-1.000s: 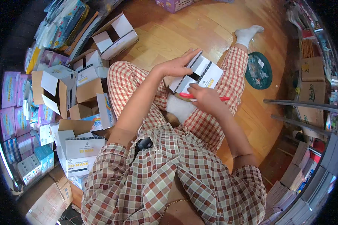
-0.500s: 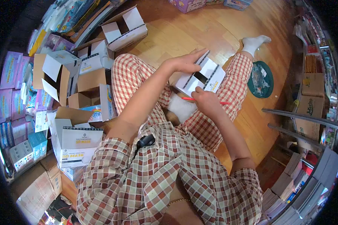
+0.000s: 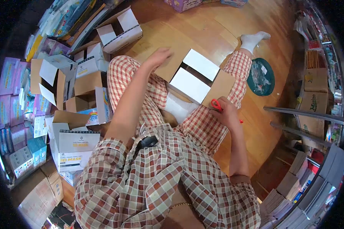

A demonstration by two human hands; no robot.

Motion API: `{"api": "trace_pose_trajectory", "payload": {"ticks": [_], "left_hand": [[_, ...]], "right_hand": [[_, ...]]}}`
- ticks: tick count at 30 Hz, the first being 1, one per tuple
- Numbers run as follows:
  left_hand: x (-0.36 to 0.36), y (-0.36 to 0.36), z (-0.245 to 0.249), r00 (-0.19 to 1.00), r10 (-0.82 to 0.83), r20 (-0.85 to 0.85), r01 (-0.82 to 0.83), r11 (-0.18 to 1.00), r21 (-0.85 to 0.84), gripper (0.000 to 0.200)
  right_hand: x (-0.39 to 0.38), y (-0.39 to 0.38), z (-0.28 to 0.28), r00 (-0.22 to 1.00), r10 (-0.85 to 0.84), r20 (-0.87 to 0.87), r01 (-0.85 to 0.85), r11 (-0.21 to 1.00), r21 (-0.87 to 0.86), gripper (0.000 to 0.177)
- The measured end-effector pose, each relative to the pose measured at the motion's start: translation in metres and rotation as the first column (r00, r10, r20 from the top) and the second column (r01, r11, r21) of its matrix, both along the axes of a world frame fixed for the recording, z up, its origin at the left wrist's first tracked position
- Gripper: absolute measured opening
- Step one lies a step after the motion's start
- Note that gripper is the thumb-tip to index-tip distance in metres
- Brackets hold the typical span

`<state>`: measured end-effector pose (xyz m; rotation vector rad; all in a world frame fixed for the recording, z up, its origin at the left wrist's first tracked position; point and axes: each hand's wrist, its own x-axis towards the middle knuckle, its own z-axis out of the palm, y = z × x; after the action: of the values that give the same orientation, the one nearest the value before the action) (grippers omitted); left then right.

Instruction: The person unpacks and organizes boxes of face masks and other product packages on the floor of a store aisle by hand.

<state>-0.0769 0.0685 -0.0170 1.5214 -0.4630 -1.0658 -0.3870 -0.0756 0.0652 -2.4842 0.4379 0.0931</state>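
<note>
Several opened boxes (image 3: 70, 82): heaped on the floor (image 3: 179, 34), well left of the white carton (image 3: 195, 78).
Left hand (image 3: 158, 57): on the carton's left brown flap; blurred, so cannot tell whether the fingers grip.
White carton: between both hands, flaps spread open.
Right hand (image 3: 226, 112): at the carton's right brown flap, fingers curled round a red tool (image 3: 216, 104).
Green dish (image 3: 260, 76): on the floor, right of the carton.

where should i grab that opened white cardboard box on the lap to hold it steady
Likely take the opened white cardboard box by its two brown end flaps, one hand from each side: all four flaps lie splayed flat, giving thin free edges to pinch. The left hand and right hand, gripping a red-handled tool, sit there.
</note>
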Motion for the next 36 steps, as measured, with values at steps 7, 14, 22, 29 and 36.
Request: {"api": "trace_pose_trajectory", "payload": {"ticks": [7,14,22,29,36], "left_hand": [[-0.010,0.030,-0.025,0.972,0.149,-0.181,-0.150,0.989,0.007,0.033],[-0.006,0.041,-0.012,0.909,0.274,-0.314,-0.356,0.902,-0.244,0.035],[0.030,0.060,-0.017,0.673,0.517,-0.529,-0.710,0.653,-0.265,0.029],[0.028,0.050,-0.022,0.730,0.500,-0.466,-0.616,0.777,-0.132,0.028],[0.021,0.046,-0.022,0.782,0.499,-0.373,-0.564,0.822,-0.084,0.024]], "right_hand": [[0.011,-0.002,-0.004,0.998,-0.059,0.025,0.060,0.998,-0.026,0.027],[0.012,-0.025,-0.006,0.927,-0.317,0.201,0.280,0.940,0.194,0.031],[0.014,-0.041,-0.020,0.881,-0.396,0.259,0.342,0.911,0.230,0.027],[0.029,-0.040,-0.017,0.920,-0.379,0.097,0.379,0.925,0.019,0.031],[0.035,-0.077,-0.013,0.917,-0.366,0.156,0.396,0.880,-0.262,0.025]]}}
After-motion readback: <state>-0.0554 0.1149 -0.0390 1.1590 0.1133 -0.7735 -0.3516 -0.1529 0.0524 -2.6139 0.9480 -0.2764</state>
